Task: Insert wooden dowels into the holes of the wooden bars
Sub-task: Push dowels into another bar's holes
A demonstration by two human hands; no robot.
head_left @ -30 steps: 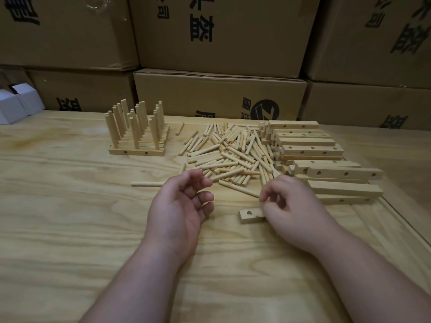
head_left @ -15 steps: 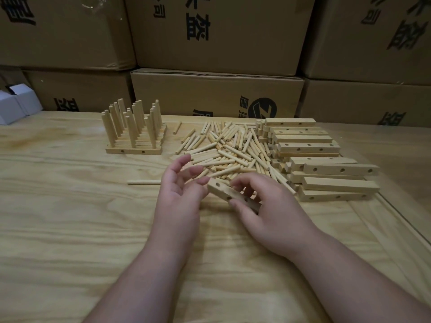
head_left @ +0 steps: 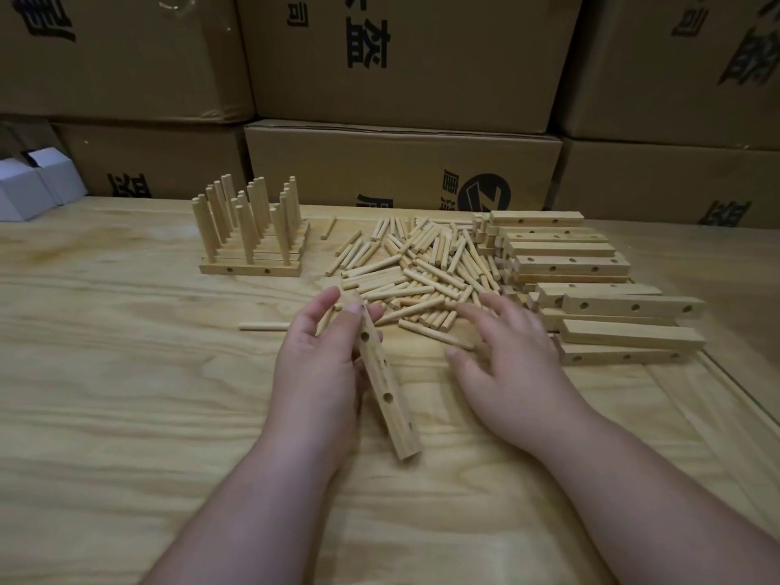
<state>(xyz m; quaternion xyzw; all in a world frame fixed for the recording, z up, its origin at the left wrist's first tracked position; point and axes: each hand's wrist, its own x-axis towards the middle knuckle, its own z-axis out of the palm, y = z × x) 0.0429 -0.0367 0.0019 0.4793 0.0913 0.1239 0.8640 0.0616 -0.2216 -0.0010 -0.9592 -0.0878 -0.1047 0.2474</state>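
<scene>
- The bar [head_left: 386, 386] is held in the left hand [head_left: 314, 373], slanting from the fingertips down toward the person, its near end just above the table [head_left: 126, 394]. Its drilled face is turned up and right, three holes showing, all empty.
- The left fingers [head_left: 352, 308] curl round the bar's far end, thumb on one side and the rest behind; exactly how they wrap is blurred.
- The right hand [head_left: 510, 365] holds nothing. Its fingers are spread and lightly bent, hovering over the near edge of the dowels [head_left: 418, 272], a loose heap lying beyond both hands.
- Judged from the wood, the bar is light, stiff and dry, so it should not slip. Holding it by the long sides, clear of the holes, would leave them free.
- The dowels look light, rigid and apt to roll. Pinching one near its middle or upper half would leave the tip free to find a hole. One at the heap's edge should lift out without disturbing the rest.
- One dowel lies alone on the table left of the left hand.
- A stack of undrilled-side and drilled bars sits right of the heap. Finished bars [head_left: 251, 251] with upright dowels stand at far left.
- Cardboard boxes [head_left: 401, 171] line the back.
</scene>
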